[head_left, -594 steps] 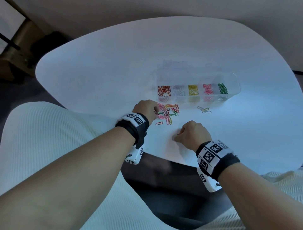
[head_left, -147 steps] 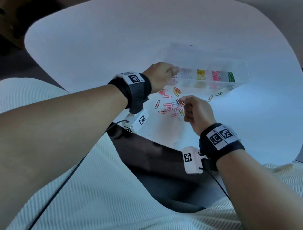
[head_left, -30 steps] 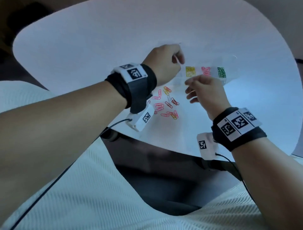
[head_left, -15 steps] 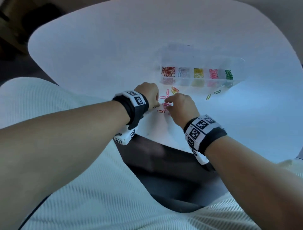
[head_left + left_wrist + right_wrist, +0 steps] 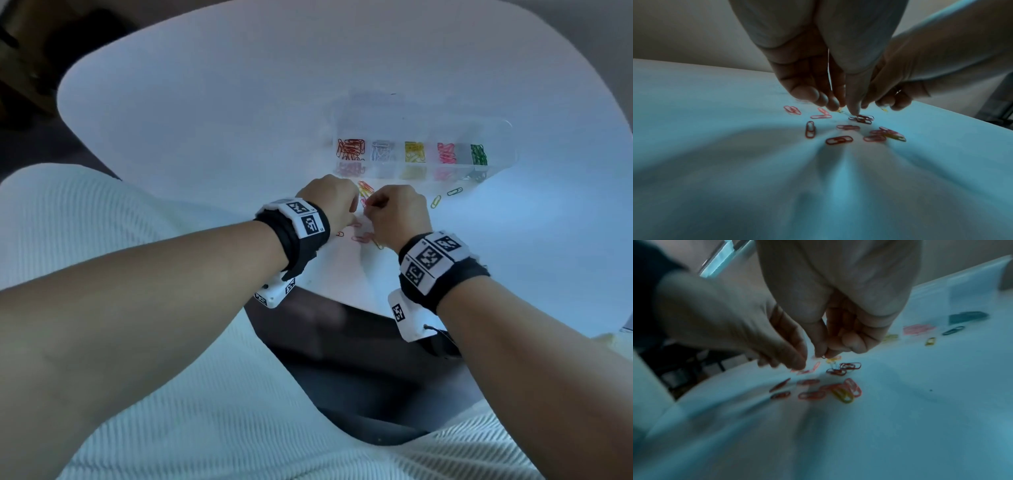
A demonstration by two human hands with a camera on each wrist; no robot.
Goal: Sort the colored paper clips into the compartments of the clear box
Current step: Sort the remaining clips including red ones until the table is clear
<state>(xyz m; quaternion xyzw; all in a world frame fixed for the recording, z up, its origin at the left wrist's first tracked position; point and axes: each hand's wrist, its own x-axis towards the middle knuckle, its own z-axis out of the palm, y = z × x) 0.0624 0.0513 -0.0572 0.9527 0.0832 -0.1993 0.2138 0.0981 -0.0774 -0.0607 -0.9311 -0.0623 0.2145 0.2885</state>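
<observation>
The clear box (image 5: 496,137) lies on the white table with red, silver, yellow, pink and green clips in separate compartments. Loose clips (image 5: 363,237), mostly pink and red, lie just in front of it. Both hands are at this pile, close together. My left hand (image 5: 844,109) has thumb and forefinger tips down on the table, pinching a pale clip (image 5: 841,111) beside dark red clips (image 5: 862,119). My right hand (image 5: 823,353) pinches a small dark clip (image 5: 823,356) just above the pile. In the head view the left hand (image 5: 349,209) and right hand (image 5: 371,205) hide their fingertips.
A yellow clip (image 5: 435,201) and a green clip (image 5: 454,191) lie apart to the right of the pile, near the box's front. The table's near edge (image 5: 342,301) is close behind my wrists. Bare tabletop stretches left and far.
A second ago both hands were up at the box. They have come down to the loose pile and now stay there, fingers working among the clips.
</observation>
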